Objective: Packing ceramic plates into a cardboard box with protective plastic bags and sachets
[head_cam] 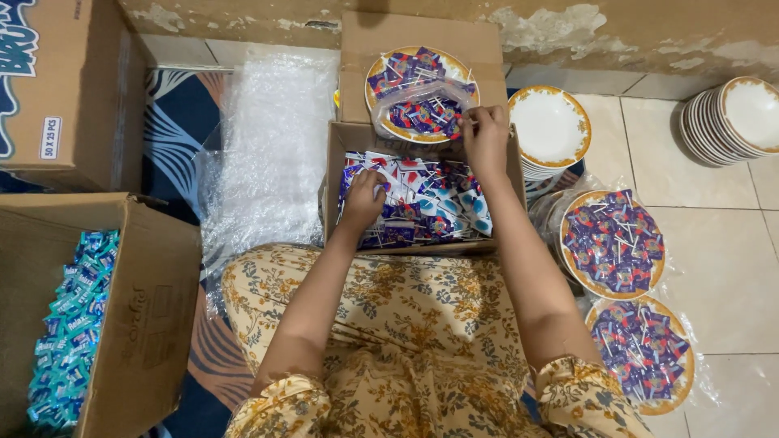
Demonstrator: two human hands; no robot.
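left hand (363, 197) in candy box (422, 243) — right hand (485, 134) pinching candy bag (418, 109) on plate (375, 69)

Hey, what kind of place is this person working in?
Probably a home floor used for packing party favours, not a factory. The person sits on tiled floor by a worn wall, left hand in a carton of wrapped lollipops, right hand at a filled plate, beside stacked empty plates.
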